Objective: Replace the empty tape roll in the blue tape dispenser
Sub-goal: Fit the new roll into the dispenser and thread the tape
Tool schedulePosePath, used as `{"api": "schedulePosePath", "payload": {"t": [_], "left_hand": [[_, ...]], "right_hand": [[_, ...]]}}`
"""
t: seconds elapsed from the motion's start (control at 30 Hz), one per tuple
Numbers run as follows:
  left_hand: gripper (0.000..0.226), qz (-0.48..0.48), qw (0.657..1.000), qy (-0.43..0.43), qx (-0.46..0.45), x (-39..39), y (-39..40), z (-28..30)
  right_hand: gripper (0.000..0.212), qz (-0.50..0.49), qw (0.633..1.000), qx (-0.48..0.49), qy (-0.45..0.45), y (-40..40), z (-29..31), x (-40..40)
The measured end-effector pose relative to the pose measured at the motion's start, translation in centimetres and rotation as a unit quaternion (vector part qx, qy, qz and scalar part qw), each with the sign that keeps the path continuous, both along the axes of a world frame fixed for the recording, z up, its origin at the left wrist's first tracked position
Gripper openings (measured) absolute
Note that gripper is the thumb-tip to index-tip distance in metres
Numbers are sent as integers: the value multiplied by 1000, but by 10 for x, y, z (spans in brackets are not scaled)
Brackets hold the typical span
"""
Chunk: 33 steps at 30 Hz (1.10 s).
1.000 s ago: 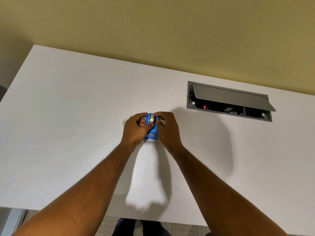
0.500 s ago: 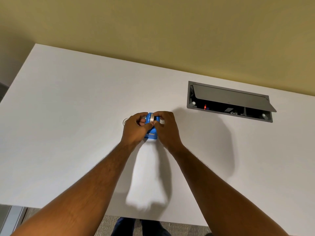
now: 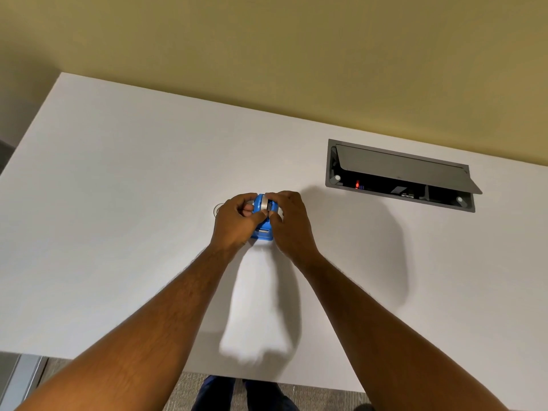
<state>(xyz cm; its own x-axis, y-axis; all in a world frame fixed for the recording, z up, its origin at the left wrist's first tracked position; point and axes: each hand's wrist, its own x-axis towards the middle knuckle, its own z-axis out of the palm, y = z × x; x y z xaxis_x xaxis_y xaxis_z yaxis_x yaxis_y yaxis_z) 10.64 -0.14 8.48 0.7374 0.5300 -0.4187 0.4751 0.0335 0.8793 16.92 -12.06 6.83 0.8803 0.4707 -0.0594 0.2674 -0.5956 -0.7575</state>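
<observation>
the blue tape dispenser (image 3: 263, 229) sits pinned between both hands, low over the white bench (image 3: 118, 203) near its middle. the left hand (image 3: 237, 221) is clenched round the dispenser's left flank, thumb up by the roll. the right hand (image 3: 289, 223) grasps the other flank, its fingertips (image 3: 274, 198) pinching at the top, where a pale tape roll (image 3: 261, 204) and a dark hub edge show in the slot. whether that roll is the spent core or the fresh one, i cannot tell.

to my eye the step is working the roll at its cradle. it would go best with the left grip holding the body steady while the right moves the roll straight along the slot, not twisted, so the hub pegs don't jam.

just left of the left grip a faint clear ring (image 3: 218, 208) lies on the bench, perhaps another roll. well off to the right of the grip is an open cable hatch (image 3: 400, 176).

against half a second ago, the right fingertips have closed in over the top; a small white bit then visible by the right thumb is now covered.
</observation>
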Motion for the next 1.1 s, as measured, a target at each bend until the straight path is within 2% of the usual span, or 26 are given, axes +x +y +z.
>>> {"api": "schedulePosePath", "payload": {"t": [0.2,0.43,0.63,1.1], "left_hand": [[38,7,1000,2,-8,1,0,0],[37,11,1000,-7,-14,0,3,-4],[42,-19,1000,-23,-5,-1,7,-4],[34,-68,994,-74,35,-4,12,-14]], "right_hand": [[30,14,999,-12,-49,-3,3,-5],[32,46,997,-37,-53,-4,9,-3],[22,31,995,-51,-86,0,11,2],[8,25,979,-72,-187,5,20,-4]]}}
